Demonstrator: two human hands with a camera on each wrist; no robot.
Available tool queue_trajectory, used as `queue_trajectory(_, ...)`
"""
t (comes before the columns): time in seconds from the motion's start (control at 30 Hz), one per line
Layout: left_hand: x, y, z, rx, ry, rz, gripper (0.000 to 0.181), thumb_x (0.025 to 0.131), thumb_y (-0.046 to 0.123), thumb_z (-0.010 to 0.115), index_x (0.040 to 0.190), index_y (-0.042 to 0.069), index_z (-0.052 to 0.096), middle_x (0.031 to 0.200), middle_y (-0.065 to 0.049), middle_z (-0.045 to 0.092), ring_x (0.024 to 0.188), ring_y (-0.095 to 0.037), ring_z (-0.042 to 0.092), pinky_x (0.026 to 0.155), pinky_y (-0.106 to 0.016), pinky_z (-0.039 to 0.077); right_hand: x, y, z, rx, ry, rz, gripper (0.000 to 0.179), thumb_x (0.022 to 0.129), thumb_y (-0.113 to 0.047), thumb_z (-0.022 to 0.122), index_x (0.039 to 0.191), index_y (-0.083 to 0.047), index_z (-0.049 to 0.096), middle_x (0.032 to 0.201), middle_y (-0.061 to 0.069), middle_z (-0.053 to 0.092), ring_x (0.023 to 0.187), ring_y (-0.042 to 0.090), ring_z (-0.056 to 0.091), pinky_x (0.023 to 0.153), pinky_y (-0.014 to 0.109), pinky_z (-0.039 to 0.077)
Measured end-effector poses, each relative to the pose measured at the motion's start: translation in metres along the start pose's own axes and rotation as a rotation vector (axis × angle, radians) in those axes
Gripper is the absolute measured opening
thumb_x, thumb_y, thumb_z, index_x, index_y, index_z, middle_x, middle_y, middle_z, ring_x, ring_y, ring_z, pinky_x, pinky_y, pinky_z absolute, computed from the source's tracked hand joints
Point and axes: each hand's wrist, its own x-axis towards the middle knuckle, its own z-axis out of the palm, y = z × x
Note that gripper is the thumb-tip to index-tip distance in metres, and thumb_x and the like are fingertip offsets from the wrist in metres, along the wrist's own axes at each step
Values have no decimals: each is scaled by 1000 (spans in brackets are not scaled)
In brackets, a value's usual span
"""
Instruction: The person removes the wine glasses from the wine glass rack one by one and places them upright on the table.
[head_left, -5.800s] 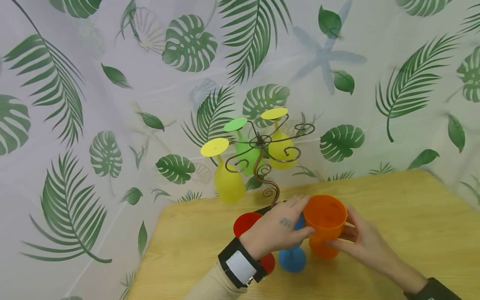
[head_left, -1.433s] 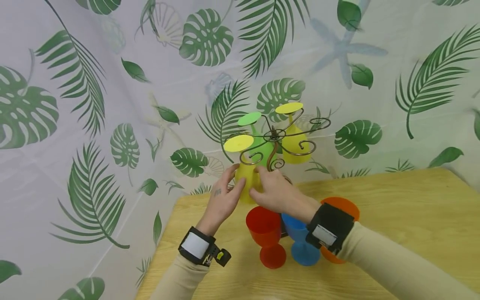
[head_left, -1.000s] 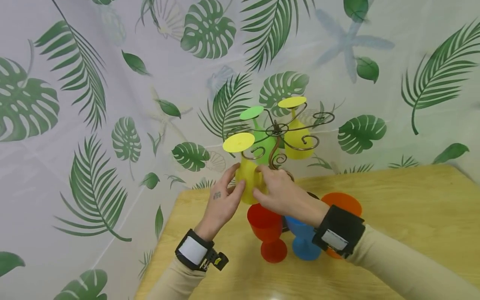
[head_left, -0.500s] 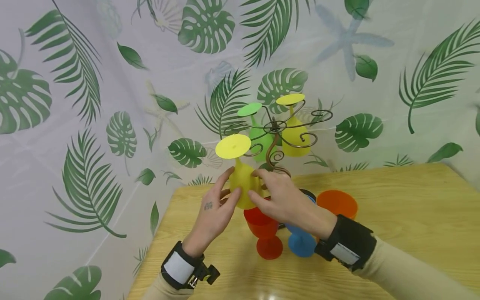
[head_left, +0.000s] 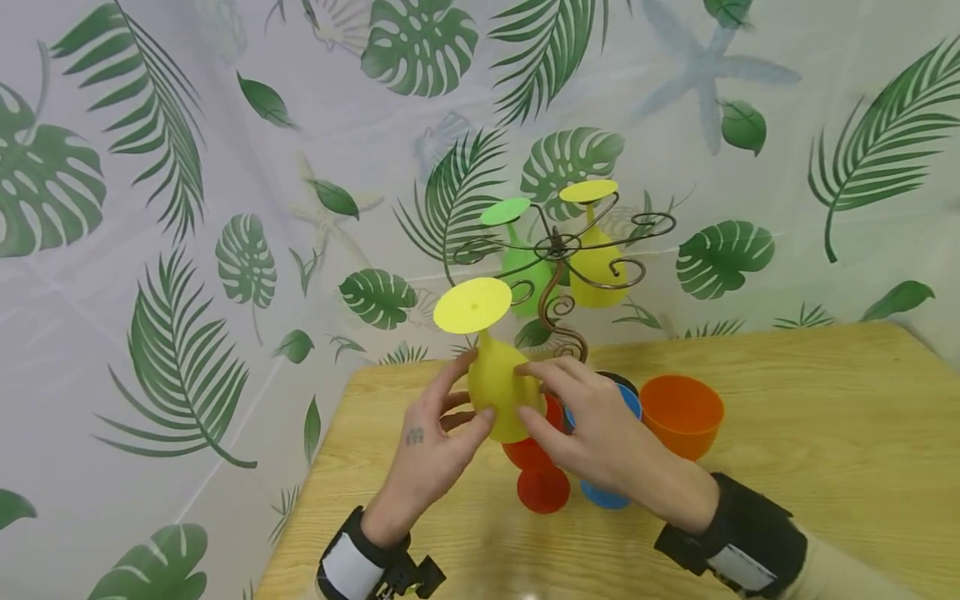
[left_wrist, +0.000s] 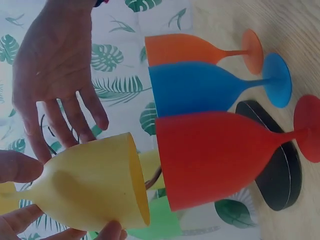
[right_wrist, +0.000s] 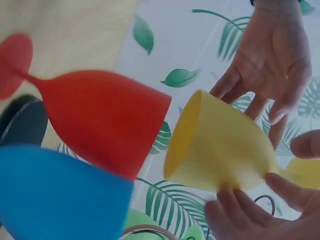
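Note:
Both hands hold a yellow plastic goblet [head_left: 497, 383] upside down, its round foot up and its bowl's mouth down, in front of the wire rack [head_left: 557, 243]. The left hand [head_left: 429, 442] grips the bowl from the left with thumb and fingers. On the other side, the right hand [head_left: 611, 429] has its thumb and fingers on the bowl. In the left wrist view the goblet [left_wrist: 90, 185] has its mouth close to the red goblet [left_wrist: 210, 155]. The right wrist view shows the same goblet [right_wrist: 225, 145] between the two hands.
A green goblet [head_left: 525, 271] and another yellow goblet [head_left: 597, 271] hang foot-up from the rack's curled arms. Red, blue [head_left: 606, 495] and orange [head_left: 681, 417] goblets stand upright on the wooden table [head_left: 817, 400] by the rack's black base [left_wrist: 275, 165]. A leaf-printed cloth [head_left: 247, 167] hangs behind.
The hands went from the orange goblet to the yellow one hanging at the rack's left. That goblet has come off its arm and moved down towards the person.

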Motion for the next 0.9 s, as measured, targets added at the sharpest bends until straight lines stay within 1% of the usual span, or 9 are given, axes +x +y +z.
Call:
queue_trajectory(0.07,-4,2,2,-20,-2,14,63,85,-2,66,143,11,45,141,-13,48,102,-31,62,82,-47,57,-7,0,-1,24,38,3,35,89,-21,67,122,-11,63,115,3,60,97,20,59,79,41,57)
queue_trajectory(0.2,-10,3,6,-53,2,40,65,81,-5,69,141,4,47,138,-18,50,101,-35,62,80,-53,56,-20,-2,-1,68,94,-11,33,87,-11,67,119,-13,65,112,1,58,96,18,58,78,42,58)
queue_trajectory(0.3,-16,4,7,-22,13,35,67,80,2,73,141,10,48,138,-12,52,101,-30,61,81,-50,56,-27,-5,0,83,92,-34,37,84,-1,62,118,-14,66,110,0,57,89,14,56,67,33,57)
queue_trajectory(0.4,-20,4,5,23,19,43,67,80,13,77,141,17,48,137,-4,54,103,-24,60,82,-46,55,-32,-9,2,88,85,-71,47,78,7,55,118,-14,67,109,-1,57,76,9,51,53,24,49)
queue_trajectory(0.5,-23,4,2,43,32,77,67,79,18,78,140,18,49,135,-2,56,104,-21,59,81,-46,55,-34,-13,3,84,88,-137,52,74,11,52,117,-13,68,108,-1,58,73,8,49,48,18,41)
queue_trajectory(0.6,-27,5,-1,42,23,109,67,78,18,79,139,17,51,132,0,58,102,-20,59,78,-44,56,-35,-12,1,64,109,-239,56,70,15,52,116,-13,69,107,0,58,78,8,52,50,13,42)
queue_trajectory(0.7,-27,10,-2,36,-23,129,67,78,19,78,139,17,51,132,1,59,99,-18,61,73,-41,57,-38,-8,-5,10,136,-360,58,67,16,52,116,-10,69,107,3,59,85,11,55,53,10,45)
queue_trajectory(0.73,-28,11,-2,30,-39,133,67,78,19,78,139,17,51,131,1,59,97,-17,62,71,-40,57,-38,-7,-7,-11,138,-398,55,69,14,53,117,-10,69,107,4,59,86,12,55,54,11,47)
queue_trajectory(0.9,-31,15,-3,-17,-119,108,65,80,22,74,140,21,49,123,0,63,86,-14,65,65,-34,59,-39,-2,-12,-50,129,-536,32,95,-9,45,118,-7,68,108,13,59,87,16,57,61,20,55)
